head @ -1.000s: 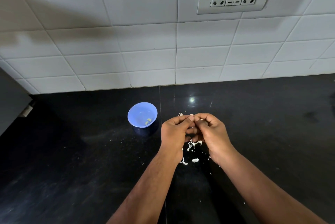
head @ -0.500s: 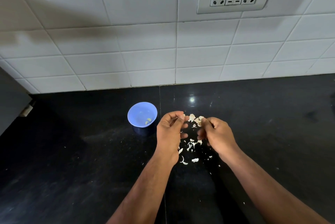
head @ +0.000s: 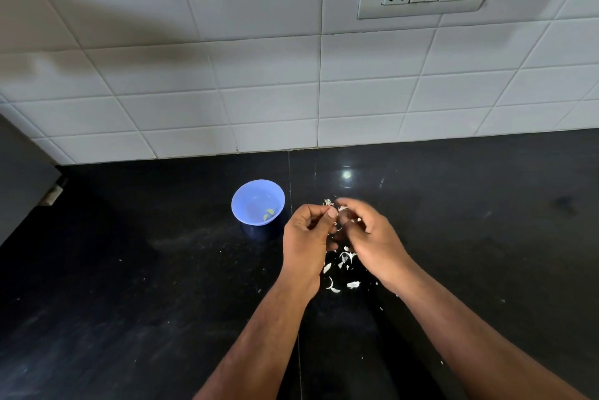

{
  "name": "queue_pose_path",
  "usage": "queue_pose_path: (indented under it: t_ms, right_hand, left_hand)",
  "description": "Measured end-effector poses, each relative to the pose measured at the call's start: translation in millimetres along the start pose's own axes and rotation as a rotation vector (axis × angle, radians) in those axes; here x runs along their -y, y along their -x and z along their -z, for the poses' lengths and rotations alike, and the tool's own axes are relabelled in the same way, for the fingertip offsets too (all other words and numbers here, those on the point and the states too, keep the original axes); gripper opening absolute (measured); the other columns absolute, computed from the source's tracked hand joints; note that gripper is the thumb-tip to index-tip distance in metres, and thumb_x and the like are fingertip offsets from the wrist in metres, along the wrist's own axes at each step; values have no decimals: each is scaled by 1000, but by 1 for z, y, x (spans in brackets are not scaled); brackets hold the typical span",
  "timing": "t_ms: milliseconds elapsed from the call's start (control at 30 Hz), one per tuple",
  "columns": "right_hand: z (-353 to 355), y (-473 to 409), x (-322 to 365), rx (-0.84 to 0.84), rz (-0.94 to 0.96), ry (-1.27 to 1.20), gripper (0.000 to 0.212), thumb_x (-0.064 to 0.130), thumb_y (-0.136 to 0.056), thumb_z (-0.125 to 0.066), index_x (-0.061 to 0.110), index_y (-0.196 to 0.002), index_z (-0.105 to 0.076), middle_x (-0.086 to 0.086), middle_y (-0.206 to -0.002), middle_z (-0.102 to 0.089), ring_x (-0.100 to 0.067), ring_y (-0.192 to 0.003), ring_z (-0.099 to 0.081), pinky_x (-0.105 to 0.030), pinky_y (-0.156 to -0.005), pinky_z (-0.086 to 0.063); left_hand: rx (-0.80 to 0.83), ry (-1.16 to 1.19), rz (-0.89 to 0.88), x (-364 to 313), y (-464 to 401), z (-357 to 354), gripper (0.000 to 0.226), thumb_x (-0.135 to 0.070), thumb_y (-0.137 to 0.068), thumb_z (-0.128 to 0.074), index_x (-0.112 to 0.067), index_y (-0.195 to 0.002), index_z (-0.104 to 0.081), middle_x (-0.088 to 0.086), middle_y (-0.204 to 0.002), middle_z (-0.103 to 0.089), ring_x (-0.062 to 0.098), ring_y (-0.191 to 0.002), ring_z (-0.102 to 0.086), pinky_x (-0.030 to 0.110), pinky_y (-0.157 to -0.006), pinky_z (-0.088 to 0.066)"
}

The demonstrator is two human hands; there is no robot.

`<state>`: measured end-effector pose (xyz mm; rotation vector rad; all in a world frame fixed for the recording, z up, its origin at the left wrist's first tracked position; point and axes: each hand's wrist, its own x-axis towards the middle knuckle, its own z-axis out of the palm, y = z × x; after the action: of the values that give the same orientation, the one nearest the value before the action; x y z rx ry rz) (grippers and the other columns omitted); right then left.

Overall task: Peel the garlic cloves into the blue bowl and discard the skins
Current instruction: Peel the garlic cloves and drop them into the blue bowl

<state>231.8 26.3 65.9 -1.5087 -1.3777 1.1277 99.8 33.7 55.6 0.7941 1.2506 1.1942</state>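
Loose skins (head: 340,270) lie on the black counter (head: 129,302) beneath the hands. Left hand (head: 308,237) and right hand (head: 369,237), both curled, pinch a garlic clove (head: 343,209) between them. Beyond, just left, the blue bowl (head: 257,202) holds peeled cloves (head: 268,213).

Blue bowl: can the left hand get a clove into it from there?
Probably yes. The blue bowl sits open-topped just left of the left hand, with only bare black counter between them. Nothing stands in the way.
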Motion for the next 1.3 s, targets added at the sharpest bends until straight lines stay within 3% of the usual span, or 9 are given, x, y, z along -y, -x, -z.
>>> queue_pose_path:
  t_ms: [100, 400, 567, 767, 867, 967, 1033, 1100, 1300]
  right_hand:
    - [-13, 1, 0, 18, 12, -46, 26, 17, -103, -64, 28, -124, -74, 13, -112, -76, -4, -108, -71, -33, -96, -59]
    - [-44, -14, 13, -153, 30, -46, 6, 26, -92, -80, 27, -88, -75, 0, -77, -70, -18, -73, -71, -34, -69, -58]
    - [-50, -12, 3, -131, -28, 46, 8, 30, -98, -72, 29, -91, -69, 2, -62, -64, -11, -52, -65, -40, -63, -58]
    - [-13, -7, -31, -164, -16, 512, 17, 36, -105, -56, 42, -118, -65, 21, -75, -63, -9, -74, -65, -33, -74, -51]
    - [18, -8, -40, -198, -56, 628, 29, 31, -106, -51, 38, -131, -63, 20, -92, -66, -14, -90, -66, -35, -82, -52]
    - [44, -12, -47, -186, -112, 739, 34, 31, -105, -49, 39, -136, -60, 15, -119, -66, -16, -110, -65, -40, -93, -52]
    - [55, -18, -48, -187, -141, 782, 24, 38, -104, -53, 42, -122, -69, 19, -118, -70, -15, -110, -67, -38, -92, -52]
    - [59, -26, -49, -159, -124, 821, 19, 41, -103, -55, 43, -111, -72, 21, -112, -70, -13, -105, -67, -35, -87, -52]
    - [47, -54, -47, -74, 110, 937, 20, 40, -103, -57, 39, -114, -74, 12, -106, -64, -15, -96, -69, -32, -75, -52]
  left_hand:
    - [18, -10, -10, -2, 1, 6, 6, -10, -105, -65, -12, -105, -70, 6, -92, -74, 13, -77, -70, 30, -62, -58]
    - [-203, 14, -66, -26, -10, 40, 7, -12, -104, -66, -15, -111, -65, 1, -102, -79, 22, -82, -79, 31, -52, -58]
    - [-327, -677, -149, -38, -44, 79, 8, -29, -98, -72, -34, -94, -67, -15, -99, -72, 1, -80, -65, 31, -71, -51]
    - [-182, -1439, -274, -38, -77, 106, 31, -28, -104, -61, -32, -133, -70, -2, -129, -72, 21, -120, -61, 37, -101, -35]
    - [-160, -1317, -294, -40, -76, 103, 38, -28, -104, -61, -22, -141, -67, 6, -138, -69, 26, -131, -58, 40, -111, -34]
    - [-258, -1162, -452, -44, -62, 84, 27, -25, -103, -63, -17, -126, -75, 5, -122, -75, 26, -120, -64, 35, -98, -39]
    - [-203, -1011, -465, -43, -50, 64, 21, -26, -103, -64, -16, -117, -77, 0, -110, -78, 20, -109, -68, 25, -90, -39]
    - [-80, -911, -422, -36, -42, 43, 23, -28, -103, -65, -19, -121, -77, -8, -112, -78, 13, -108, -70, 28, -98, -48]
    - [77, -842, -211, -10, -33, 7, 20, -37, -103, -64, -31, -118, -75, -18, -112, -75, -3, -105, -67, 34, -96, -58]
